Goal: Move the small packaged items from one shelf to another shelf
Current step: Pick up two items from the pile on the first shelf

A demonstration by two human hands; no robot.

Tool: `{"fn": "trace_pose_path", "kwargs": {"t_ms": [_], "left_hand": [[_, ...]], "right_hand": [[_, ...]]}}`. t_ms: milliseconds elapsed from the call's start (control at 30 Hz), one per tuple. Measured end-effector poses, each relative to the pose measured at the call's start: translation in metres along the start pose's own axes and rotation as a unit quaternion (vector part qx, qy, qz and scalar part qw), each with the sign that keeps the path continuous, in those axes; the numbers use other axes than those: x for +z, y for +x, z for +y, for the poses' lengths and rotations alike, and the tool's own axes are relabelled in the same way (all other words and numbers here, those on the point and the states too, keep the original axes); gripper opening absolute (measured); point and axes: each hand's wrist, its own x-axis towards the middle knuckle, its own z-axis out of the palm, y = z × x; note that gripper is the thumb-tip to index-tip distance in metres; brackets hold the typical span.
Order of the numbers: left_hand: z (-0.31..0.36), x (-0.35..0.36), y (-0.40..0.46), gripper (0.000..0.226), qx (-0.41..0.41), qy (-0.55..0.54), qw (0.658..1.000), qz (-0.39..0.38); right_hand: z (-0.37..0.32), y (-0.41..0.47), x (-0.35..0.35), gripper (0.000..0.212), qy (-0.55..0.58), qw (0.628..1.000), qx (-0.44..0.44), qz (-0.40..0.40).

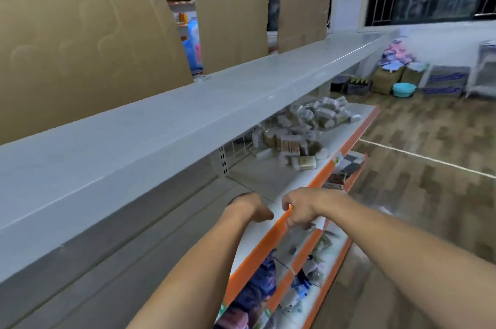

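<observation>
Both hands sit at lower centre of the frame, over the orange front edge [276,232] of the middle shelf [271,186]. The left hand [249,206] has its fingers curled under; whether it holds anything cannot be told. The right hand [300,210] is curled, fingers at the edge; its hold cannot be told either. The small packets [303,130] lie heaped right of centre on this shelf, well apart from both hands. 3 cardboard sheets [230,22] stand on the top shelf [161,124].
</observation>
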Motion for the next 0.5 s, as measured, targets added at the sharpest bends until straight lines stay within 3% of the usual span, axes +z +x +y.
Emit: {"fn": "trace_pose_path", "kwargs": {"t_ms": [233,500], "left_hand": [[0.042,-0.009,0.043,0.054,0.057,0.029,0.998,-0.003],[0.086,-0.012,0.077,0.052,0.098,0.029,0.995,0.001]], "right_hand": [[0.042,0.007,-0.011,0.062,0.020,0.998,0.050,0.021],[0.090,0.020,-0.017,0.049,0.019,0.996,0.084,0.002]]}}
